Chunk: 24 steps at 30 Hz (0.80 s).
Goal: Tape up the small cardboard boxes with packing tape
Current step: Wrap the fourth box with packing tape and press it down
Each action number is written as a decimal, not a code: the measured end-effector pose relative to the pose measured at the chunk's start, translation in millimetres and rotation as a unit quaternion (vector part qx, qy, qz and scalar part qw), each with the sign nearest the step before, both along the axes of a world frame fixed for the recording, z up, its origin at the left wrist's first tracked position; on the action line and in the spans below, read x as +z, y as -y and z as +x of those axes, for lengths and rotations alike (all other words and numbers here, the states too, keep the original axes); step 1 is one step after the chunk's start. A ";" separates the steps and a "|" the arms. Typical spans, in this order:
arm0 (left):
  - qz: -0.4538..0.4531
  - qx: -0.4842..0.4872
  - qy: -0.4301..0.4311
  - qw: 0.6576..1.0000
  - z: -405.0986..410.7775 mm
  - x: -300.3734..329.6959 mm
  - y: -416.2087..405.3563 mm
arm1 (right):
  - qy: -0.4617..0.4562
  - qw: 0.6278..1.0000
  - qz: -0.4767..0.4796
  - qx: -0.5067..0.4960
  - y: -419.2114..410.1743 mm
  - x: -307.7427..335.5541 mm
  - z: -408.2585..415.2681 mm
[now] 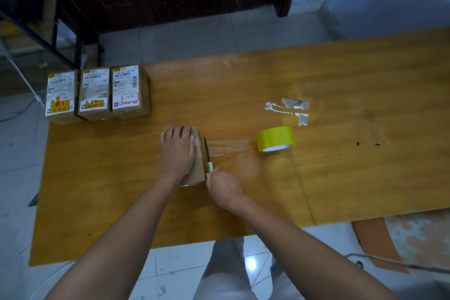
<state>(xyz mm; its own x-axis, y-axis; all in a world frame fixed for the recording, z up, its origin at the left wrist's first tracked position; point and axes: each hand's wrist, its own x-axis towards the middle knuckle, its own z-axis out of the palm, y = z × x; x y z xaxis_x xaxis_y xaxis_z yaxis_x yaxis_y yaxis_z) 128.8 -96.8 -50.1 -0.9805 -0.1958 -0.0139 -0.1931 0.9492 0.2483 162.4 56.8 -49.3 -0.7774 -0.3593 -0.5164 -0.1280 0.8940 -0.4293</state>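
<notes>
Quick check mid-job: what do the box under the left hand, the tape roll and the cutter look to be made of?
The box looks like plain brown cardboard, matte, with a glossy clear strip across it. The tape roll appears to be yellow-tinted plastic film on a white core, probably card; the stretched length reads clear. The cutter seems to have a dark, likely metal blade and a pale green, probably plastic handle.

On the counter [341, 178], we see a cardboard box [198, 165] near the middle, under our left hand [177, 148]. Just right of it lies the knife [207, 156], held by our right hand [222, 186]. A tape strip [229, 146] runs from the box rightward to the tape roll [276, 139]. Three labelled boxes [96, 92] stand side by side at the far left corner. Tape scraps [289, 109] lie behind the roll.
</notes>
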 end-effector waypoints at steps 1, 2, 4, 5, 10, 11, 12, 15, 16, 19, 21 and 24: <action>0.001 0.001 0.000 1.000 0.3 -0.4 -0.2 | 0.001 1.000 0.001 0.001 -0.3 -0.5 -0.8; 0.001 0.002 0.000 1.000 0.5 -0.6 -0.3 | 0.001 1.000 0.000 0.001 -0.2 -0.9 -1.2; -0.001 0.002 0.000 1.000 0.6 -0.5 0.4 | 0.000 1.000 -0.001 0.005 -0.1 -1.0 -2.2; -0.002 0.002 0.001 1.000 0.6 0.1 0.4 | -0.002 1.000 0.000 0.008 -0.6 -0.6 -3.0; -0.004 0.002 -0.003 1.000 0.8 3.9 -1.2 | -0.035 0.999 0.025 0.024 -4.3 -0.1 -1.5; -0.006 0.002 -0.003 1.000 0.9 4.1 -1.1 | -0.048 0.998 0.032 0.025 -4.1 0.0 -0.4; -0.006 0.002 -0.001 1.000 0.8 4.1 -0.6 | -0.053 0.998 0.034 0.021 -4.2 0.0 1.1; -0.005 0.001 0.008 1.000 1.6 3.5 0.8 | -0.041 0.999 0.016 -0.012 -4.0 2.3 6.7; -0.008 0.001 0.009 1.000 1.9 3.2 0.6 | -0.035 0.999 0.004 -0.020 -3.7 2.3 7.9; -0.010 0.000 0.010 1.000 1.8 3.3 0.4 | -0.034 0.998 -0.027 -0.043 -1.9 2.6 8.2; -0.010 0.003 0.010 1.000 1.6 3.5 -0.4 | -0.029 0.996 -0.048 -0.064 0.5 4.2 7.0; -0.006 0.005 0.010 1.000 1.3 3.9 0.0 | -0.017 0.993 -0.077 -0.084 1.9 2.3 12.3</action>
<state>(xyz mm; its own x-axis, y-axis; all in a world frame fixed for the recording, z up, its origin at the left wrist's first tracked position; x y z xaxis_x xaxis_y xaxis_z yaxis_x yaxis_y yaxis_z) 130.1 -96.7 -46.3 -0.9783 -0.2051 -0.0313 -0.2066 0.9504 0.2324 174.7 54.8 -47.0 -0.8489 -0.2957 -0.4381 0.0015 0.8275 -0.5614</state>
